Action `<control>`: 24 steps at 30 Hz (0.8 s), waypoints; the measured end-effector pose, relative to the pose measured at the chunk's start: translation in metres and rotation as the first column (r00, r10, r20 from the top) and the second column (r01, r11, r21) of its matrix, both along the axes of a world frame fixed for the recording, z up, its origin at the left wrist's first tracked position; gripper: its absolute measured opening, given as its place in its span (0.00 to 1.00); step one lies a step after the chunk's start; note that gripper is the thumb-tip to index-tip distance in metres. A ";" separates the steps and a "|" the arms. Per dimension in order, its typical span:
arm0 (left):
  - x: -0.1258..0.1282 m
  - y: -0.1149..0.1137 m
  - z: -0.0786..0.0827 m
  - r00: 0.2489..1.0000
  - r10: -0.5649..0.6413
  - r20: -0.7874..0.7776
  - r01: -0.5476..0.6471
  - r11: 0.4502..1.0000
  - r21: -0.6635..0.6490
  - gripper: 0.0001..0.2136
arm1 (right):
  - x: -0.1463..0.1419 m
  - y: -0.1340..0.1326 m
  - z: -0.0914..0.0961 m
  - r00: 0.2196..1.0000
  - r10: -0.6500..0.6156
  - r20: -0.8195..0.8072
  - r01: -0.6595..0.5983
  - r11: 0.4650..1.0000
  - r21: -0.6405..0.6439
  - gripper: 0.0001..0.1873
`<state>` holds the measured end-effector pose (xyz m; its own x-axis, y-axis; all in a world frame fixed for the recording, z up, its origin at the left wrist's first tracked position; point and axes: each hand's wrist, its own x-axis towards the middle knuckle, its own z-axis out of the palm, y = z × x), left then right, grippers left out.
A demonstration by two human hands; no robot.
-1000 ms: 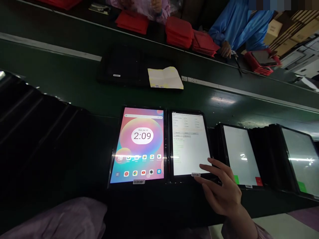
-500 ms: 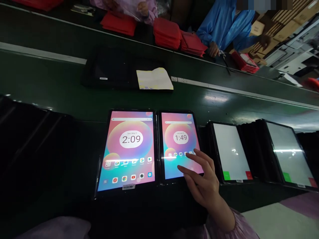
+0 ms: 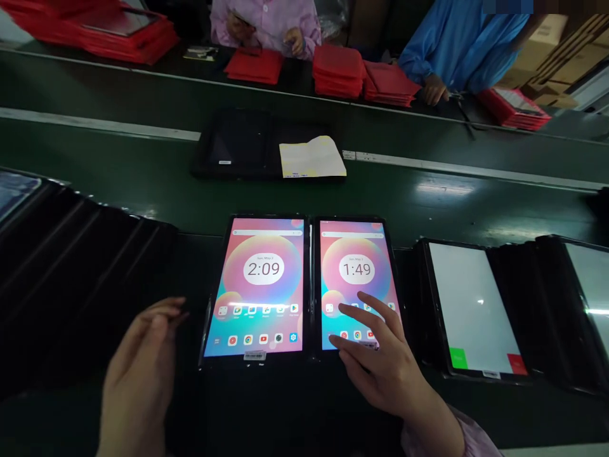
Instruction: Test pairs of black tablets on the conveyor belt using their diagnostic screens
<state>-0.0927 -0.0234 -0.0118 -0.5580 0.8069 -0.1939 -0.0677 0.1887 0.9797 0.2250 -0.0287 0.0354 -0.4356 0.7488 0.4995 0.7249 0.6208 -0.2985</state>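
Observation:
Two lit tablets stand side by side before me. The left tablet [image 3: 259, 285] shows 2:09 on a pink home screen. The right tablet [image 3: 354, 266] shows 1:49. My right hand [image 3: 380, 362] is open, fingers spread, with fingertips over the lower part of the right tablet's screen. My left hand [image 3: 137, 374] hovers open just left of the left tablet, fingers loosely curved, holding nothing.
Two more tablets with white screens [image 3: 471, 311] [image 3: 590, 285] stand to the right. Dark tablets [image 3: 71, 254] lean at left. A black case with a yellow paper [image 3: 311, 157] lies on the green belt. People across handle red cases [image 3: 340, 70].
My left hand has come into view beside the left tablet. The right tablet's white screen gave way to a home screen, and my right hand shifted left over its lower part.

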 end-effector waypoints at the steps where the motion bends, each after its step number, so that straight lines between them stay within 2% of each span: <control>1: 0.002 0.001 -0.002 0.999 0.004 0.039 -0.003 1.000 -0.029 0.13 | 0.000 0.000 0.000 1.000 0.008 0.014 -0.008 1.000 -0.007 0.11; 2: 0.004 0.002 -0.003 0.995 -0.014 0.097 0.021 0.997 -0.074 0.18 | 0.000 0.000 0.000 1.000 0.016 0.025 -0.015 1.000 -0.011 0.11; 5: 0.006 0.002 -0.003 0.952 -0.151 0.265 0.201 0.964 -0.173 0.37 | 0.001 0.002 0.000 1.000 0.025 -0.008 -0.024 0.999 0.021 0.11; 7: 0.004 0.000 -0.003 0.933 -0.225 0.281 0.275 0.949 -0.152 0.40 | 0.003 0.002 0.000 0.999 0.014 -0.048 -0.011 0.998 0.061 0.11; 11: -0.007 -0.002 -0.010 0.923 -0.268 0.275 0.319 0.934 -0.161 0.39 | 0.008 0.001 0.001 0.997 -0.018 -0.074 0.025 0.994 0.103 0.12; 13: -0.011 -0.001 -0.013 0.932 -0.235 0.275 0.291 0.938 -0.187 0.40 | 0.011 0.000 0.003 0.996 -0.035 -0.081 0.044 0.993 0.114 0.13; 16: -0.013 0.004 -0.014 0.932 -0.206 0.298 0.260 0.953 -0.154 0.39 | 0.017 -0.001 0.006 0.994 -0.063 -0.094 0.075 0.989 0.127 0.14; 19: -0.012 0.014 -0.007 0.938 -0.166 0.305 0.198 0.977 -0.077 0.31 | 0.020 0.000 0.007 0.991 -0.077 -0.107 0.091 0.987 0.130 0.14; 22: -0.009 0.028 0.006 0.964 -0.085 0.250 0.084 0.996 0.013 0.23 | 0.022 0.000 0.007 0.991 -0.077 -0.110 0.092 0.987 0.134 0.15; 24: -0.006 0.039 0.016 0.973 -0.082 0.214 0.068 0.995 0.073 0.19 | 0.023 0.000 0.006 0.991 -0.075 -0.109 0.089 0.986 0.140 0.15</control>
<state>-0.0989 0.0156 0.0046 -0.4459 0.8595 -0.2498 -0.2677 0.1382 0.9535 0.2478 -0.0283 0.0413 -0.3165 0.6970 0.6435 0.7452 0.6024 -0.2860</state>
